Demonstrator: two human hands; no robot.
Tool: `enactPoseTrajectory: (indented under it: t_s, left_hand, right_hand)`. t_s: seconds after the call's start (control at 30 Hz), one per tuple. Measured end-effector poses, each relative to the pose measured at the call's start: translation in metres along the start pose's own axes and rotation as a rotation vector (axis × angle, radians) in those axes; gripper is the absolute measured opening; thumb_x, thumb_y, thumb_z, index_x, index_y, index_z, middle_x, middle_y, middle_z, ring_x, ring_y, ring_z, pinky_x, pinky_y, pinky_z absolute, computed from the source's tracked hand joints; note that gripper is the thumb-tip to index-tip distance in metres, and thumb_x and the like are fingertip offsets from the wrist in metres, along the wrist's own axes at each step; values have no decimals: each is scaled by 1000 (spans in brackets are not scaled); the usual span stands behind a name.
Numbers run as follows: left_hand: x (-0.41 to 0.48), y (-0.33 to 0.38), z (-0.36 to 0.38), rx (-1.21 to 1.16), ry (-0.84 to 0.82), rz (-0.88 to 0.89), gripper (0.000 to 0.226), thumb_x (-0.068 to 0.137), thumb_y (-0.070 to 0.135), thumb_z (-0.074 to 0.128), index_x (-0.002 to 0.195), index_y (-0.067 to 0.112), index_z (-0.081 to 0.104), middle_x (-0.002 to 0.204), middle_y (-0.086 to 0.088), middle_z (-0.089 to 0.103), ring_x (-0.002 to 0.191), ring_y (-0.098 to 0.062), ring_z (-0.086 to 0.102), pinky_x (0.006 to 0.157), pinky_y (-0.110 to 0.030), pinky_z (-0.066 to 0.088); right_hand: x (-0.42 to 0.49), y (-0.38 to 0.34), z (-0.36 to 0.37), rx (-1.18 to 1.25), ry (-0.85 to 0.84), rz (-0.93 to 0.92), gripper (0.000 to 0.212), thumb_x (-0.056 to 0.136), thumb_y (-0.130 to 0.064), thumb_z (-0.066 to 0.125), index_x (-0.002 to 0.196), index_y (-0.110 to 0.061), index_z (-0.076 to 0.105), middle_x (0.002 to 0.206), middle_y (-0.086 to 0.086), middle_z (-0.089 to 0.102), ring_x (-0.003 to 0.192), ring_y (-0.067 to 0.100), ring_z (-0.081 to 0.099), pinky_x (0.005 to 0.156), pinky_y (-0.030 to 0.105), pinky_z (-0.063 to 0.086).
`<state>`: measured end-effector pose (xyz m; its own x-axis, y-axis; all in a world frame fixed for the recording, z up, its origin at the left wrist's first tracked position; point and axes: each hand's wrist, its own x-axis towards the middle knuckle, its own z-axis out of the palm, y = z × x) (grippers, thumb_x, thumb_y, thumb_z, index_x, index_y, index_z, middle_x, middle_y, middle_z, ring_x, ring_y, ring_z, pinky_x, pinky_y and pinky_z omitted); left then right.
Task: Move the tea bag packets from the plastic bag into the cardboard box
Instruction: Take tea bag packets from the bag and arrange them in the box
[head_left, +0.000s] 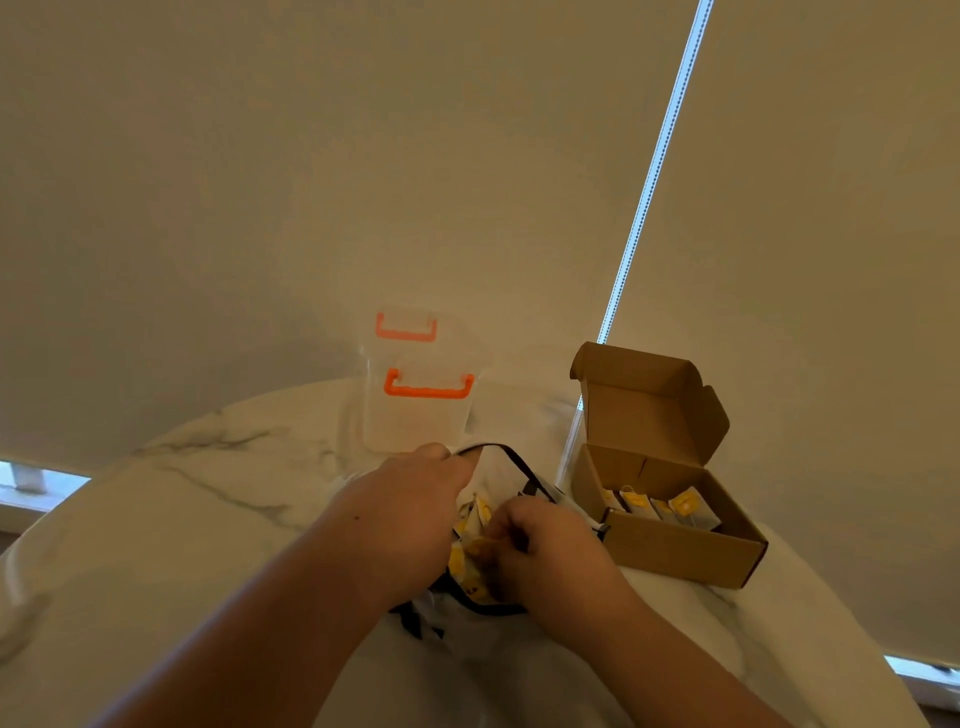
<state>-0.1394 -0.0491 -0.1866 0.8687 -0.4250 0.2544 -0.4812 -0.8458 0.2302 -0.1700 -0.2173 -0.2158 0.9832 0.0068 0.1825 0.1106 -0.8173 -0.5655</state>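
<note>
The marble table (208, 519) carries an open cardboard box (680, 556) just right of the plastic bag (496, 480), so the right hand (545, 551) is the nearer one. The left hand (410, 504) grips the bag's black rim, while the right pinches small, flat yellow-and-white tea bag packets (480, 512) heaped inside the bag

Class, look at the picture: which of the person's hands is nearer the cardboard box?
Right. The right hand, pinching packets in the bag, lies just left of the box. The left hand grips the bag's rim farther left.
</note>
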Motion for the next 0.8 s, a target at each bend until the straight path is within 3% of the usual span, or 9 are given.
enactPoseTrajectory:
  t_s: [0.1, 0.23, 0.33, 0.53, 0.6, 0.67, 0.8]
  left_hand:
    - [0, 0, -2, 5, 11, -8, 93, 78, 4, 57, 151, 41, 12, 126, 11, 44, 111, -18, 51, 87, -36, 52]
    - [0, 0, -2, 12, -8, -27, 93, 81, 7, 59, 152, 42, 10, 131, 11, 42, 116, -17, 49, 90, -35, 52]
    - [1, -2, 0, 6, -16, -39, 91, 82, 8, 60, 151, 42, 12, 133, 12, 42, 119, -18, 49, 93, -37, 52]
    - [2, -1, -1, -57, 3, -41, 89, 80, 0, 47, 151, 43, 14, 135, 13, 42, 124, -17, 46, 98, -36, 49]
    - [0, -1, -2, -52, -3, -36, 89, 80, 0, 47, 151, 43, 13, 137, 13, 41, 125, -18, 46, 99, -36, 47]
    - [-1, -1, -1, -44, -4, -19, 88, 80, 3, 48, 151, 43, 13, 137, 13, 41, 126, -18, 46, 101, -37, 47]
    - [0, -1, -3, -37, -15, -6, 90, 79, 5, 52, 151, 42, 12, 139, 14, 39, 127, -17, 47, 102, -38, 46]
  right_hand:
    - [-8, -3, -16, 40, 49, -42, 13, 90, -25, 67, 82, -34, 63, 76, -8, 65, 66, 1, 59, 58, 17, 49]
    - [-18, -11, -40, 168, 85, -84, 8, 88, -29, 71, 84, -36, 67, 81, -7, 67, 74, 6, 63, 67, 24, 56]
    - [-24, -12, -61, 290, 143, -119, 11, 88, -22, 70, 88, -33, 68, 82, -6, 69, 70, 13, 66, 64, 28, 58]
    - [-8, 33, -122, 342, 448, 63, 19, 93, -16, 62, 96, -33, 68, 90, -11, 69, 74, 6, 66, 52, 13, 50]
    - [9, 60, -134, 252, 443, 157, 24, 95, -12, 57, 98, -33, 67, 96, -7, 69, 77, 6, 64, 53, 12, 47]
    - [29, 83, -140, 97, 387, 224, 27, 94, -9, 55, 99, -33, 66, 98, -4, 68, 82, 11, 63, 60, 20, 46]
    - [60, 107, -126, -78, 132, 311, 20, 95, -11, 55, 98, -28, 64, 89, 0, 62, 68, 14, 58, 51, 23, 44]
